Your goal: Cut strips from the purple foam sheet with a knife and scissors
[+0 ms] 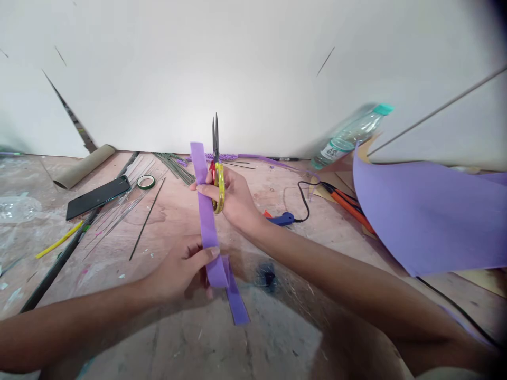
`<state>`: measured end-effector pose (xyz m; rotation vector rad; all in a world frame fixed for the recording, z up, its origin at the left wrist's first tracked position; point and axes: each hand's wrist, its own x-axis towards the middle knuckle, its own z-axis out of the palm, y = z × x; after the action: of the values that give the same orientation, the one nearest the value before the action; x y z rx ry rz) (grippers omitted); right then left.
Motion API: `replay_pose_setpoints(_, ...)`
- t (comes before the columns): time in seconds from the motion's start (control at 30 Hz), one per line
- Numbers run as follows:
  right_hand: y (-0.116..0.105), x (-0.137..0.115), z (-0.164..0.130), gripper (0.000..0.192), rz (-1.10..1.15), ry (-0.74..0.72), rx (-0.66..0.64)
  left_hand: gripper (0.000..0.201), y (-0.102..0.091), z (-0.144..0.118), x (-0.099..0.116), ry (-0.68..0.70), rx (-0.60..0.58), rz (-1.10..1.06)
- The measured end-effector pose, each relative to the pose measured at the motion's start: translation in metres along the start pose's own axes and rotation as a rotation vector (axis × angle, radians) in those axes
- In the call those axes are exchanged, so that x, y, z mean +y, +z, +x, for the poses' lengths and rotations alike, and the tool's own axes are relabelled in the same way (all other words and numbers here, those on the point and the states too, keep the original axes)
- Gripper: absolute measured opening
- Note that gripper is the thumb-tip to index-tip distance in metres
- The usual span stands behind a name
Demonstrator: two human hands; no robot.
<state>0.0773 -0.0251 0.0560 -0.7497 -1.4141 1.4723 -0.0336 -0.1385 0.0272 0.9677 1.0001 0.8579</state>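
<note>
Holding a purple foam strip uncut between both hands, the right hand also grips closed scissors; left hand pinches its lower end.

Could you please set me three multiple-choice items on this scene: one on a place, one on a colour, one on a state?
1. Where does the phone lie?
A. left of the hands
B. on the purple foam sheet
C. beside the bottle

2. What colour is the strip held by the left hand?
A. green
B. purple
C. yellow

3. How do the blades of the scissors in the right hand stand?
A. wide open
B. nearly shut, pointing up
C. pointing down

Answers: 1 A, it rests near the tape roll; 2 B, plainly purple; 3 B, the tips rise close together.
</note>
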Motion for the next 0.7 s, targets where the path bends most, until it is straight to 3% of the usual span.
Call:
replay_pose_setpoints(0.13, 0.004, -0.004, 0.019, 0.024, -0.008, -0.085, -0.028, 0.042, 0.011, -0.025, 0.009, -0.094, -0.068, -0.148)
replay_pose_setpoints(0.23, 0.006, 0.002, 0.030, 0.020, -0.115, -0.120, -0.046, 0.045, 0.012, -0.038, 0.011, -0.230, -0.254, -0.263)
replay_pose_setpoints(0.3, 0.006, 0.012, 0.037, 0.019, -0.205, -0.081, -0.039, 0.048, 0.011, -0.038, 0.003, -0.287, -0.316, -0.247)
replay_pose_setpoints(0.5, -0.006, 0.033, 0.060, 0.019, -0.492, -0.022, -0.010, 0.050, 0.006, -0.015, -0.026, -0.337, -0.258, -0.182)
replay_pose_setpoints(0.6, -0.018, 0.018, 0.064, 0.026, -0.653, -0.056, 0.060, 0.047, 0.003, -0.012, -0.022, -0.333, -0.196, -0.190)
replay_pose_setpoints(0.7, -0.033, -0.003, 0.047, 0.028, -0.722, -0.060, 0.093, 0.048, 0.001, -0.013, -0.017, -0.318, -0.165, -0.182)
